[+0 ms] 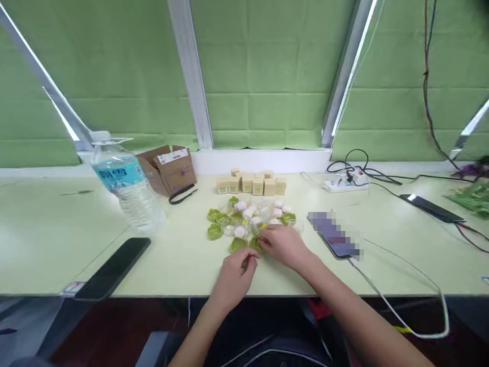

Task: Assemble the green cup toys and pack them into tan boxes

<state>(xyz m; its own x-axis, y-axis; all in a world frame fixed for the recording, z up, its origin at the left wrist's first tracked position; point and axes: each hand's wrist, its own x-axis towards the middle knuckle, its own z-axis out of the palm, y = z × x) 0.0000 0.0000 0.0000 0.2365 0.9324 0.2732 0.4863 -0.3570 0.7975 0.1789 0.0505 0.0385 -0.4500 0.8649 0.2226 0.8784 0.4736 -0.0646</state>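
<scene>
My right hand (286, 245) reaches over the table with fingers bent and pressed together at a green flower-shaped cup (256, 245), partly covering it. What its fingertips pinch is hidden. My left hand (236, 272) is curled just in front, thumb against forefinger, close to another green flower-shaped cup (239, 244). Whether anything small is in it does not show. Beyond the hands lies a loose pile of more green cups (214, 232), pale pink-white cylindrical pieces (240, 206) and clear plastic pieces (265, 208). A few small yellow bits lie among them.
Behind the pile stand several small tan boxes (247, 183). To the left are a large water bottle (132, 191), an opened cardboard box (171, 173), a black strap (182, 194) and a black phone (113, 268). A charging phone (335, 237) and power strip (346, 184) are right.
</scene>
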